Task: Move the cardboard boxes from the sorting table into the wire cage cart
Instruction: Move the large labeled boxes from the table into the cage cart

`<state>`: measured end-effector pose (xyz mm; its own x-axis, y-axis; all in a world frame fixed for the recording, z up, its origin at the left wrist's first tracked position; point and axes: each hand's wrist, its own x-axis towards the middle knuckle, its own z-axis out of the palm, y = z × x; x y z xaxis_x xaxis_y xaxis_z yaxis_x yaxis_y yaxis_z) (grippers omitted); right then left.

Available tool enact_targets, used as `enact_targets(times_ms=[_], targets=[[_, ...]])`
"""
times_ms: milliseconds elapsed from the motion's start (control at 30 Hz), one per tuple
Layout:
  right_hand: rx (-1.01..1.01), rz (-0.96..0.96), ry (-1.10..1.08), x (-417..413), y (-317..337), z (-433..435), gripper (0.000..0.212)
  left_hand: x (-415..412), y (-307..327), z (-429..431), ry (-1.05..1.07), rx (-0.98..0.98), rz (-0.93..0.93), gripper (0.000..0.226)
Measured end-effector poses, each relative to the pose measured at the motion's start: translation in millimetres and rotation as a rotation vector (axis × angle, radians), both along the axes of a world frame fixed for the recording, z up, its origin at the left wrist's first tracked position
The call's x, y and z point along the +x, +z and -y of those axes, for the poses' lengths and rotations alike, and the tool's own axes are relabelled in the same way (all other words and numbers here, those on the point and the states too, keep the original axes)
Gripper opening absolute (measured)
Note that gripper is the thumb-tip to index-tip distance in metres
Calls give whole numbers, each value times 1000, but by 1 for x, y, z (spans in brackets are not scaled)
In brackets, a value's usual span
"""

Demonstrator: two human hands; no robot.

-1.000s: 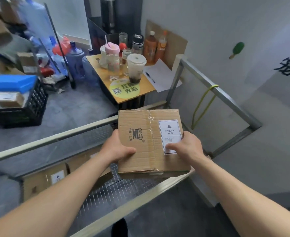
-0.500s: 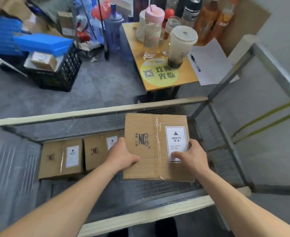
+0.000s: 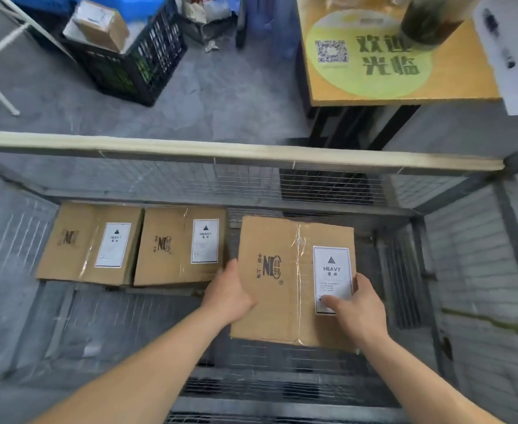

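I hold a flat cardboard box with a white HEAVY label inside the wire cage cart, low over its mesh floor at the right. My left hand grips its left edge. My right hand grips its right edge, thumb on the label. Two matching cardboard boxes lie on the cart floor along the far wall: one at the left, one in the middle, just left of the held box.
Beyond the cart's far rail stands a small yellow-topped table with a dark cup and a round sign. A black plastic crate with a small box in it sits on the grey floor at the back left.
Both hands have lowered the box over the rail and down into the cart, toward its floor beside the two boxes. My view has tilted downward.
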<state>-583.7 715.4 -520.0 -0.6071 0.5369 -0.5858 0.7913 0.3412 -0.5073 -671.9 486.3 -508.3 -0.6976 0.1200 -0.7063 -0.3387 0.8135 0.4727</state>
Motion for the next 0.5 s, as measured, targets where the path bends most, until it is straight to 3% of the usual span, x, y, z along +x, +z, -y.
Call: enact_targets(times_ms=[267, 500], targets=[[-34, 15, 53, -54, -116, -3, 54, -43, -110, -5, 60, -18, 2, 58], [-73, 34, 99, -84, -173, 2, 67, -64, -161, -6, 67, -61, 29, 71]])
